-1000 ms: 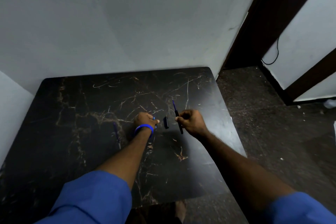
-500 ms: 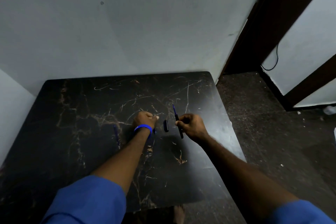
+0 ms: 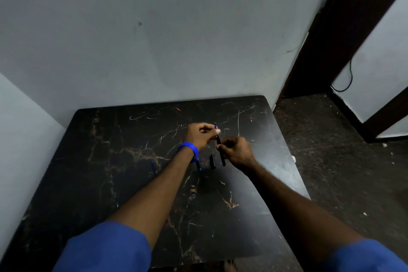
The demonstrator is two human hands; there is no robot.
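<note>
My right hand grips a dark pen barrel above the black marble table, its blue refill tip pointing up and away. My left hand, with a blue wristband, pinches the blue tip at the pen's upper end. A small dark pen part lies on the table just below the hands. Another short dark piece with a blue end lies beside my left wrist. A blue stick-like piece lies further left.
The table stands in a corner, with grey walls behind and to the left. To the right lies a dark floor with a dark door frame and a black cable on the wall.
My left hand has lifted off the table and moved right to pinch the pen's blue tip. The right hand still holds the pen barrel, now raised slightly.
</note>
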